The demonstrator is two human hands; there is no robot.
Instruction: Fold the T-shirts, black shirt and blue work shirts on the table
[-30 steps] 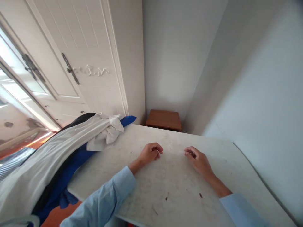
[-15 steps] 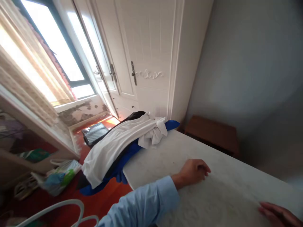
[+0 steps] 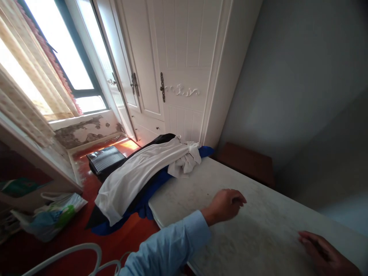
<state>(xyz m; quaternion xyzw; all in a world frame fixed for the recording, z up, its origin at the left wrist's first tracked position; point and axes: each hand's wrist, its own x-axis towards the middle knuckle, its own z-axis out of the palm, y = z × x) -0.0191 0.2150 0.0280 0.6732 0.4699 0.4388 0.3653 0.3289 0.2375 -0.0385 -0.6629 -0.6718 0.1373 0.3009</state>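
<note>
My left hand (image 3: 225, 205), below a light blue sleeve (image 3: 172, 241), is over the white marbled tabletop (image 3: 244, 237). Its fingers are loosely curled, with a gap by the thumb and nothing visible in them. At the lower right, my right hand (image 3: 326, 251) is above the same surface, thumb and fingers apart and empty. A white garment (image 3: 140, 161) is draped across the table's far left corner, over blue cloth (image 3: 158, 188) and black cloth (image 3: 165, 138). Neither hand touches the clothes. Whether the hands rest on the tabletop I cannot tell.
A white wardrobe (image 3: 184, 50) stands behind the table, with a brown wooden cabinet (image 3: 247, 159) by the grey wall. On the red floor are a black ribbed case (image 3: 105, 159) and a plastic bag (image 3: 54, 216). A white curved tube (image 3: 66, 251) rises at lower left.
The view has shifted slightly. My left hand appears a little farther left and higher, and my right hand has come further into view, moving left. The clothes lie as before.
</note>
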